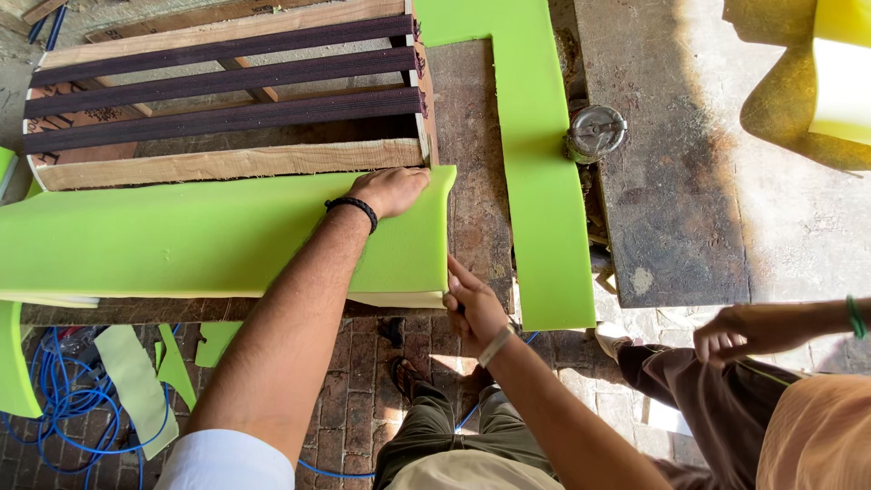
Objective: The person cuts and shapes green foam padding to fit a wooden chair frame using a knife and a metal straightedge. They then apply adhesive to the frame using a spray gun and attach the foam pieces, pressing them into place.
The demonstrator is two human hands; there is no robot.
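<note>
Head view. A bright green foam sheet [181, 240] was laid along the near edge of the desk [472, 136], its long axis running left to right, its right end curled up. The left hand [392, 191] was pressed flat on the sheet's far right corner. The right hand [472, 304], nearer the sheet's right end, was pinched on its near right corner. The foam appeared smooth and thick, pale underneath.

green foam sheet [200, 240] cut off at left edge; right hand [474, 304] fingertips hidden behind its corner.
</note>
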